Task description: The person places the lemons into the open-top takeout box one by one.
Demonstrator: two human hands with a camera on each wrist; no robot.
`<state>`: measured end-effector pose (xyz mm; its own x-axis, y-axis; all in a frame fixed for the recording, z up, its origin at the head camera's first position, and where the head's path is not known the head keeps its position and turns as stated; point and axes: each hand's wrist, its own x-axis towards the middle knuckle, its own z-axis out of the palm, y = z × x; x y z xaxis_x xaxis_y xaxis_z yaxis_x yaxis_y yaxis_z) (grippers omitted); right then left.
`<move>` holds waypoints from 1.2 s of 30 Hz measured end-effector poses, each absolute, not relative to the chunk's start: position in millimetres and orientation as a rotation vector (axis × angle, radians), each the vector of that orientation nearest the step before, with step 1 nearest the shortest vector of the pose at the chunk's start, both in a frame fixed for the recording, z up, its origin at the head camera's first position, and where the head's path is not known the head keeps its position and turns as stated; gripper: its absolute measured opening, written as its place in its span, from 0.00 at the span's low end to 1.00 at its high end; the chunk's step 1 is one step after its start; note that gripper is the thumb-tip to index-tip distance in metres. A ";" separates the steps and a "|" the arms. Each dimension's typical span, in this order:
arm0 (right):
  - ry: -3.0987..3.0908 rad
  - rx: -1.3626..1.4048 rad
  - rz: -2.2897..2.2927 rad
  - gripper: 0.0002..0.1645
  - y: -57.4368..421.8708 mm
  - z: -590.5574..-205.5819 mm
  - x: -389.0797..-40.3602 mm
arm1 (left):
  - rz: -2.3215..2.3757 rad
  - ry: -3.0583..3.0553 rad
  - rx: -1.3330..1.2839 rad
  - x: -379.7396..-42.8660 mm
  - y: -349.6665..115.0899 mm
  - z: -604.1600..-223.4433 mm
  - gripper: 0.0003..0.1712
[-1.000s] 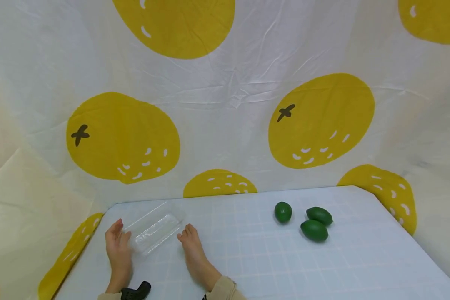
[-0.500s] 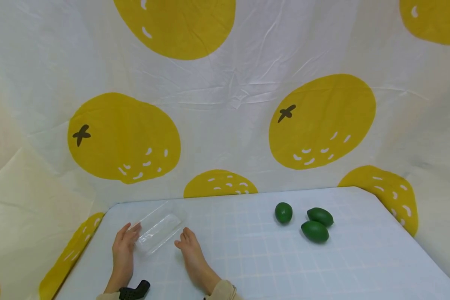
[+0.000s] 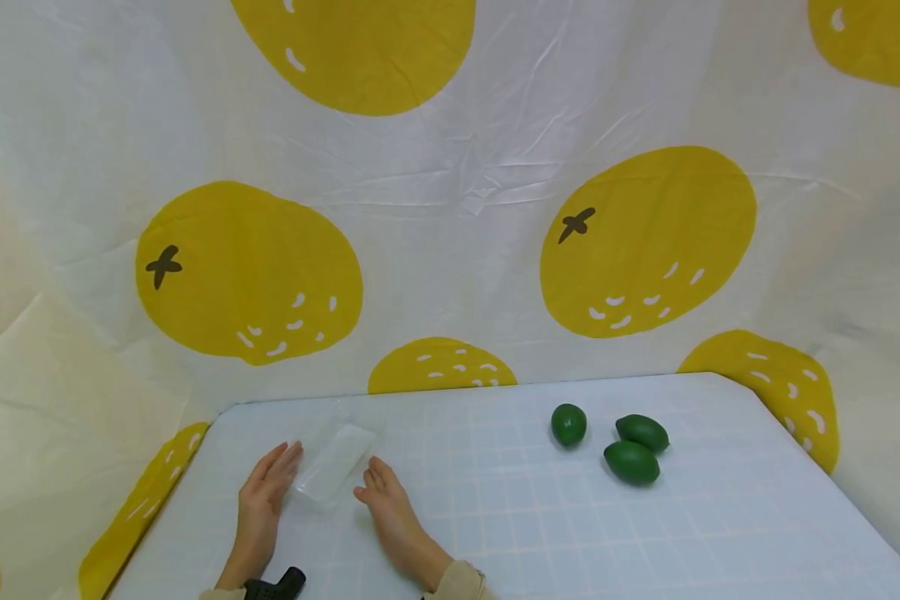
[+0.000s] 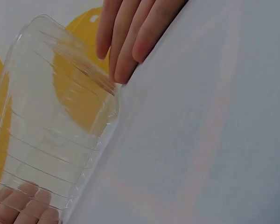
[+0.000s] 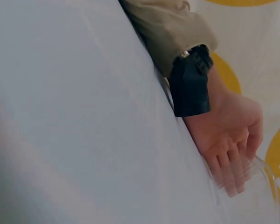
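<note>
A clear plastic tray (image 3: 335, 458) with ribbed walls rests on the left part of the table, slanting away to the right. My left hand (image 3: 262, 492) lies along its left side, fingers straight and close together. In the left wrist view those fingertips (image 4: 123, 74) are right at the tray's rim. On the other side, my right hand (image 3: 397, 512) stands on edge with its fingers extended near the tray's right side. Through the clear wall (image 4: 46, 140), part of the right hand (image 4: 25, 205) shows. The right wrist view shows the left hand (image 5: 231, 140) behind clear plastic.
Three dark green, lime-like fruits lie at the back right: one fruit (image 3: 568, 425) apart, a rear fruit (image 3: 642, 433) and a front fruit (image 3: 632, 463) close together. A pale checked cloth covers the table (image 3: 525, 533). Behind hangs a white curtain (image 3: 450, 275) with yellow fruit prints.
My left hand has moved right, up against the tray's left side. The tray has shifted slightly right and turned a little. My right hand has stayed nearly in place; the green fruits have not moved.
</note>
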<state>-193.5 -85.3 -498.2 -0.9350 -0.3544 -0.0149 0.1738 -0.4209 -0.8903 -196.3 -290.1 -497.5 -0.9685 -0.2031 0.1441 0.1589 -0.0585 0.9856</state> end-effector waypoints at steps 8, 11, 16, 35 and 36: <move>1.462 -0.322 -2.363 0.45 -66.0 -499.5 -191.1 | -2.162 -1.993 -0.068 -194.2 -280.2 -499.4 0.28; 1.463 -0.339 -2.357 0.44 -57.2 -500.6 -190.5 | -2.192 -1.922 -0.244 -192.4 -275.4 -502.4 0.27; 1.483 -0.365 -2.360 0.42 -39.9 -501.3 -187.8 | -2.165 -1.885 -0.478 -189.9 -266.3 -508.8 0.29; 1.473 -0.488 -2.296 0.40 48.8 -503.5 -177.0 | -2.468 -2.025 -0.453 -164.3 -200.8 -508.9 0.41; 1.459 -0.494 -2.291 0.40 54.9 -503.6 -175.8 | -2.497 -2.022 -0.482 -162.7 -197.3 -508.8 0.41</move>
<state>-175.8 54.9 -503.6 -0.8667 -0.4906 0.0902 0.1257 -0.3898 -0.9123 -162.7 -197.3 -508.8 -0.9503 0.2666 0.1607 0.1017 -0.2221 0.9697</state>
